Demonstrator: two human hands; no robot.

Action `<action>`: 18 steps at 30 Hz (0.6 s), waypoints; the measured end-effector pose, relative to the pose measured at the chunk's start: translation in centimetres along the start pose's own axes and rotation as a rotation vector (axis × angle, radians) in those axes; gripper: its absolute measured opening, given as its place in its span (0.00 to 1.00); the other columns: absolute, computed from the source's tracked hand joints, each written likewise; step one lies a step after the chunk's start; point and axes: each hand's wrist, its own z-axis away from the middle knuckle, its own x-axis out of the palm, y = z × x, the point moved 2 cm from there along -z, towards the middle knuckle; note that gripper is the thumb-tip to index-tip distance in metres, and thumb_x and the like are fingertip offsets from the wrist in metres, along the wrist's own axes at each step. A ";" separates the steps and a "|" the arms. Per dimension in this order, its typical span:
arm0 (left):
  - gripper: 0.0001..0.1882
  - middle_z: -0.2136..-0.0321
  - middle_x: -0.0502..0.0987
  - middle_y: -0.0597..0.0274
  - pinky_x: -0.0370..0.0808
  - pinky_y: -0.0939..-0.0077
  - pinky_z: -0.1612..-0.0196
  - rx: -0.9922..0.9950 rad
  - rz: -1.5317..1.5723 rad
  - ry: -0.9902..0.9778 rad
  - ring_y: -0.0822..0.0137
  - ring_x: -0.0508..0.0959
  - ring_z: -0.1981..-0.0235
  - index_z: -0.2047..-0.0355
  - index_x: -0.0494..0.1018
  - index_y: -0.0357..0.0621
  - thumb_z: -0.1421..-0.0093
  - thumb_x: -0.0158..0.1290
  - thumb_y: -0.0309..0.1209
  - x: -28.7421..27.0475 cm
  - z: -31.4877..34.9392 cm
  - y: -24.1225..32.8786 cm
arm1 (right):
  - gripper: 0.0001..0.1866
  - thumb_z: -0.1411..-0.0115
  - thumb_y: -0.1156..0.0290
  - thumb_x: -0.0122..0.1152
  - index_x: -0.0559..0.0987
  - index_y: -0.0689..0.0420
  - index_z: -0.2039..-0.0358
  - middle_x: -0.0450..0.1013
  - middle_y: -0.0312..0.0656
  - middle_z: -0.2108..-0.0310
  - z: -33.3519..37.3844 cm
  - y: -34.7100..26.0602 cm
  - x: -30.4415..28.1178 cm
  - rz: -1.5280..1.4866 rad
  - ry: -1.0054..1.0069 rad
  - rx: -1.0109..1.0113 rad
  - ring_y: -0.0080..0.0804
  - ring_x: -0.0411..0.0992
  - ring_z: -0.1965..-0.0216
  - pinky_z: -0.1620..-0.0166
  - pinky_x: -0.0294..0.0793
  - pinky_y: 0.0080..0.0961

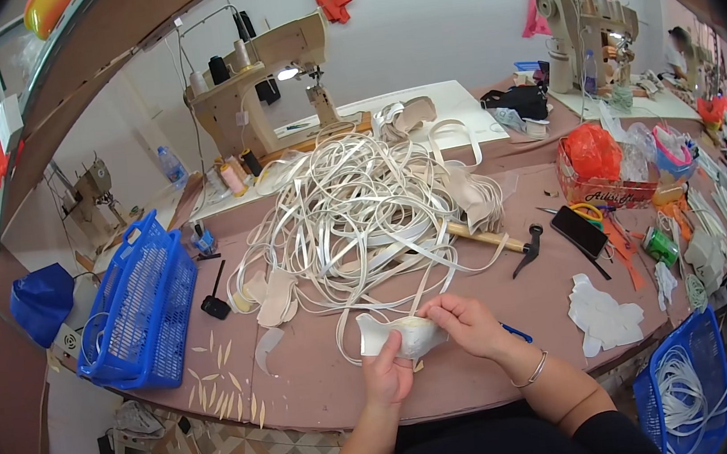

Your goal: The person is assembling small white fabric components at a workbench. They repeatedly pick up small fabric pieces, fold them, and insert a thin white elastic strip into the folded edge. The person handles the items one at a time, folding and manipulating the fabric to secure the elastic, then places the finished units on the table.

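Note:
Near the front of the table I hold a white, curved leather-like piece (421, 337), perhaps part of a shoe upper. My left hand (386, 375) is closed on its lower left side, with the thumb lying on top. At its upper right edge, the fingers of my right hand (466, 325) pinch together where a narrow pale strap meets the piece. Whether they grip the strap or the piece's edge is hidden. Beyond my hands lies a large tangled heap of white straps (354, 219). Beige cut pieces (277, 297) rest at the heap's left front.
A hammer (495, 236) leans out of the heap's right side. Farther right are a black phone (579, 231), a green can (660, 247) and white scraps (605, 314). On the left stand a blue basket (144, 306) and thin pale slivers (230, 381). Sewing machines (258, 86) stand behind.

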 end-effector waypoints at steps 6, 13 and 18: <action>0.18 0.56 0.69 0.54 0.70 0.65 0.51 -0.020 0.009 -0.043 0.60 0.71 0.54 0.50 0.58 0.41 0.40 0.43 0.22 0.9 0.1 -0.2 | 0.08 0.44 0.68 0.54 0.75 0.60 0.72 0.74 0.41 0.77 0.3 0.3 0.3 0.195 0.070 -0.150 0.23 0.71 0.75 0.70 0.70 0.21; 0.16 0.55 0.69 0.55 0.68 0.65 0.49 -0.020 -0.038 -0.059 0.61 0.70 0.52 0.51 0.60 0.40 0.40 0.44 0.23 0.7 -0.1 -0.4 | 0.10 0.42 0.67 0.53 0.73 0.61 0.75 0.70 0.41 0.82 0.8 1.5 1.9 0.083 0.251 -0.095 0.24 0.67 0.80 0.76 0.66 0.22; 0.17 0.55 0.69 0.57 0.68 0.69 0.49 0.032 0.031 -0.104 0.63 0.70 0.52 0.52 0.61 0.39 0.43 0.46 0.21 2.6 0.5 -0.5 | 0.09 0.44 0.71 0.55 0.74 0.61 0.78 0.69 0.40 0.81 0.6 0.6 1.7 0.148 0.387 -0.178 0.25 0.67 0.79 0.75 0.65 0.21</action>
